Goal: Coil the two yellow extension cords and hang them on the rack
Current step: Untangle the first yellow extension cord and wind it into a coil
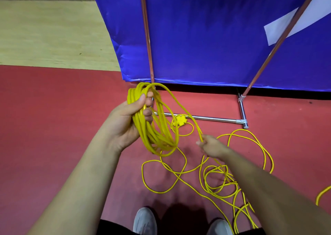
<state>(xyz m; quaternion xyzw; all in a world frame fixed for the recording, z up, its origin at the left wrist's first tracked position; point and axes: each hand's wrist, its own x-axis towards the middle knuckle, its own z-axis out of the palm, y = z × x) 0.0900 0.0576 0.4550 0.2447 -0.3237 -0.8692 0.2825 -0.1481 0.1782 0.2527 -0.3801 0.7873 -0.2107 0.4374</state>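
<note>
My left hand (129, 120) grips a bundle of several loops of yellow extension cord (155, 136), held up above the red floor. From the top of the bundle one strand runs down to my right hand (211, 145), which pinches it between thumb and fingers. The remaining cord (220, 181) lies in loose tangled loops on the floor below and right of my right hand. A yellow socket block (180, 121) lies by the rack's base bar. The metal rack (202, 117) stands in front of me, its two uprights rising before a blue sheet.
A blue sheet (215, 38) with a white stripe hangs behind the rack. A short piece of another yellow cord (322, 194) shows at the right edge. My grey shoes (145, 222) stand at the bottom. Wooden flooring (50, 34) lies at the far left.
</note>
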